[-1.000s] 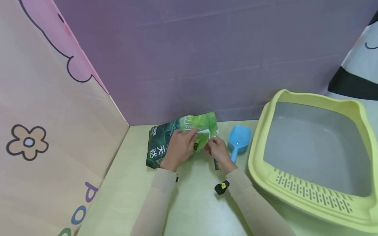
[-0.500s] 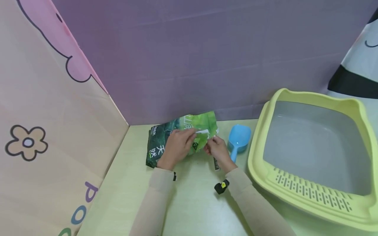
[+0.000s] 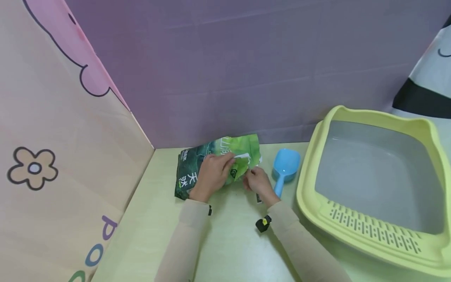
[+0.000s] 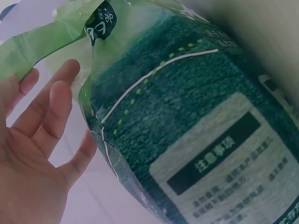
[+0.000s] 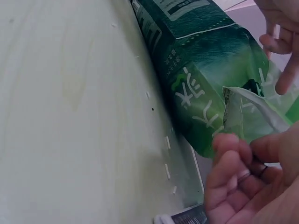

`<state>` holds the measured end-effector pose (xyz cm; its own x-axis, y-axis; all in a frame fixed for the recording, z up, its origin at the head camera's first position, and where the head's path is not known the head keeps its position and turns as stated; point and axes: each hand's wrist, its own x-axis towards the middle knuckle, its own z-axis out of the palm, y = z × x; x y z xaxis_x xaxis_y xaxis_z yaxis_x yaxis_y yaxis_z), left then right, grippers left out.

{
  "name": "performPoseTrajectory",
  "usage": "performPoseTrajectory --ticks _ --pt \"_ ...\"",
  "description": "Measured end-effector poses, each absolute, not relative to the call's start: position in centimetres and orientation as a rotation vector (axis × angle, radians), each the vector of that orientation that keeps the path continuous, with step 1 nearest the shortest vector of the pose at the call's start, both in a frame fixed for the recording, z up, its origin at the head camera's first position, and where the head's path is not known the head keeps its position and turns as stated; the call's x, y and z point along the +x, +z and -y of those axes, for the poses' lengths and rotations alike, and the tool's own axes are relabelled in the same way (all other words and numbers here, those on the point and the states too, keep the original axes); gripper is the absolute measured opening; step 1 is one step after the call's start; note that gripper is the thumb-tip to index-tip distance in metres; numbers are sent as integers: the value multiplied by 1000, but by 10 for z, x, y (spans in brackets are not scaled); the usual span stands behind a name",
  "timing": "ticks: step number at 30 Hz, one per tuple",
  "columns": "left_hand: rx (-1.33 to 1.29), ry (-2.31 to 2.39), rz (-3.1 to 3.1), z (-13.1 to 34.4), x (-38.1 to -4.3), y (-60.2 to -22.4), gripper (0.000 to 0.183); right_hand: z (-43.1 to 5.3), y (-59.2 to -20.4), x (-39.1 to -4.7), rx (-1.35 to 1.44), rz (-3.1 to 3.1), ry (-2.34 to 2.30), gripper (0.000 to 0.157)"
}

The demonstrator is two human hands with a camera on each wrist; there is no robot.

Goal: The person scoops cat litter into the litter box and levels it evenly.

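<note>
A green printed bag (image 3: 186,168) of what looks like cat litter lies on its side at the back of the table, its torn light-green mouth facing right. My left hand (image 3: 213,172) is at the bag's upper edge, where its fingertips pinch the film beside a white torn edge. In the left wrist view, the other fingers of the left hand (image 4: 42,135) are spread next to the bag (image 4: 154,84). My right hand (image 3: 258,182) is at the opening's lower corner. The right wrist view has its curled fingers (image 5: 229,168) pinching the torn edge of the bag (image 5: 205,60).
Right of the bag lies a blue scoop (image 3: 286,164), close to the right hand. A large yellow litter tray (image 3: 306,188) with a grey base fills the right side. Small white pellets (image 5: 168,171) and a dark piece with a barcode-like label (image 5: 189,215) lie by the bag.
My right hand has shifted slightly down and toward me, and more of the white torn edge shows above it. The left hand and the bag have barely moved.
</note>
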<state>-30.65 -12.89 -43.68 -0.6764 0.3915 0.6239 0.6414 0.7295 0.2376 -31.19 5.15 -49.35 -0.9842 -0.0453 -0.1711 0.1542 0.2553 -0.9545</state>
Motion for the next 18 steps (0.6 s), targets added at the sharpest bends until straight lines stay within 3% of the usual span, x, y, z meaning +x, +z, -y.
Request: performPoseTrajectory --ticks 18 --pt "-686 -664 2363 132 -304 -430 15 -44 -468 -302 95 -2262 -2022 30"
